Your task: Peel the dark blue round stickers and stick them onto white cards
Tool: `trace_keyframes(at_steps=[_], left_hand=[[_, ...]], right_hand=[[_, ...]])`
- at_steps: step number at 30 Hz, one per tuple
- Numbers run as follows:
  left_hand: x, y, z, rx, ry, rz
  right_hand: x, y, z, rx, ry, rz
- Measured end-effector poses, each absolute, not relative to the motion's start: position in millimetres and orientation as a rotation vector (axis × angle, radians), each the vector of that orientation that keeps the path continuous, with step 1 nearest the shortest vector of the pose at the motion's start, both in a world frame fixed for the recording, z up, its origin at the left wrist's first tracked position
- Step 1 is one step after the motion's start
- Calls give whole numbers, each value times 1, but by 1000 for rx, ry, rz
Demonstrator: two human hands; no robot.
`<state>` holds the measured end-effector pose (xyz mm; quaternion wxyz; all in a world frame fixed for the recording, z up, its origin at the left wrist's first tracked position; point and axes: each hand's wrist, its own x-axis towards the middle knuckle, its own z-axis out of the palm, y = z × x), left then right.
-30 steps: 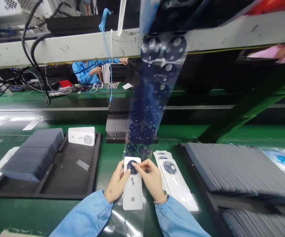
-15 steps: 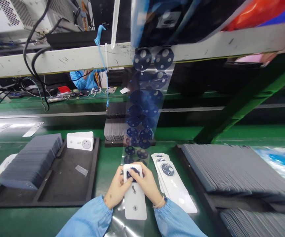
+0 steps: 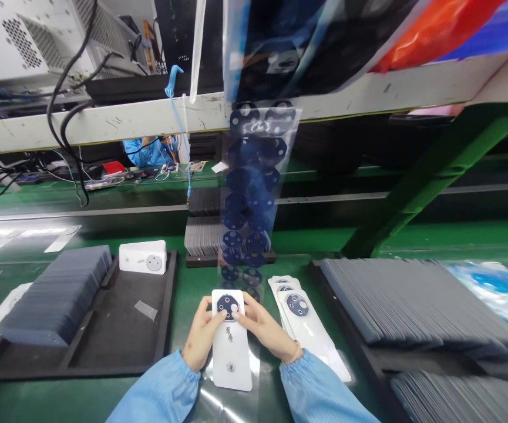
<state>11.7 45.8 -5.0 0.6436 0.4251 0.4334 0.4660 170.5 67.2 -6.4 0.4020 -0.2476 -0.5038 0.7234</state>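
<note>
A white phone back cover (image 3: 231,346) lies on the green bench in front of me. A dark round camera sticker (image 3: 228,306) sits at its top end. My left hand (image 3: 203,335) holds the cover's left edge, thumb pressing beside the sticker. My right hand (image 3: 265,328) holds the right edge, fingertips at the sticker. A clear film strip (image 3: 249,194) carrying several dark round stickers hangs from the shelf above down to the cover.
A fanned stack of white covers (image 3: 306,329) lies just right of my hands. A black tray (image 3: 104,329) at left holds grey sheets (image 3: 55,294) and a white cover (image 3: 143,257). Grey sheets (image 3: 412,305) fill the right. Another person in blue (image 3: 148,150) works at the far bench.
My right fingers slid off the sticker toward the cover's right edge, so the sticker now shows in full. The view has tilted slightly, and the cover sits a little further left.
</note>
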Motion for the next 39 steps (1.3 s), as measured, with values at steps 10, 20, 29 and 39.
trace_keyframes(at_steps=[10,20,29,39], left_hand=[[12,43,-10,1099,949,960],[16,38,-9,1228,868,884],[17,36,-4,1183,823,906],[15,39,10,1241,896,911]], right_hand=[[156,62,-9,-948,-1124,1492],[158,65,-8,-1032,-1129,1444],[160,66,-3,-1041,-1075,1419],[171,55,7,-851,-1125,1692]])
